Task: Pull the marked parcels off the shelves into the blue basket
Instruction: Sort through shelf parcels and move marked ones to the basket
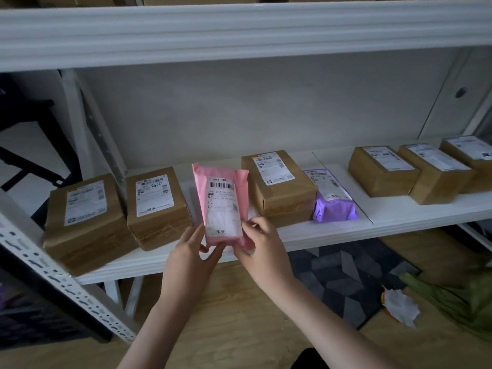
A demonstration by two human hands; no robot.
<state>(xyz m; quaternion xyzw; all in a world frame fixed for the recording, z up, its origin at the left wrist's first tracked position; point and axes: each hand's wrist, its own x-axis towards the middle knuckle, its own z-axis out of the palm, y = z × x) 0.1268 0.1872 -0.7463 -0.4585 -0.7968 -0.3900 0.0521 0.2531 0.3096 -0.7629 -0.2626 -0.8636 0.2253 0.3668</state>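
Note:
A pink soft parcel (222, 201) with a white barcode label stands upright in front of the white shelf (306, 230), lifted off it. My left hand (191, 251) pinches its lower left corner. My right hand (262, 246) pinches its lower right corner, thumb on the label side. On the shelf lie brown cardboard boxes with labels: two at the left (85, 222) (157, 206), one in the middle (279, 185), three at the right (383, 170). A purple soft parcel (332, 201) lies beside the middle box. No blue basket is in view.
A perforated white upright (53, 275) of the rack slants across the lower left. An upper shelf beam (239, 30) runs overhead. Below are a wooden floor, a dark patterned mat (343, 275), crumpled white paper (399, 306) and green cloth (458, 296) at the right.

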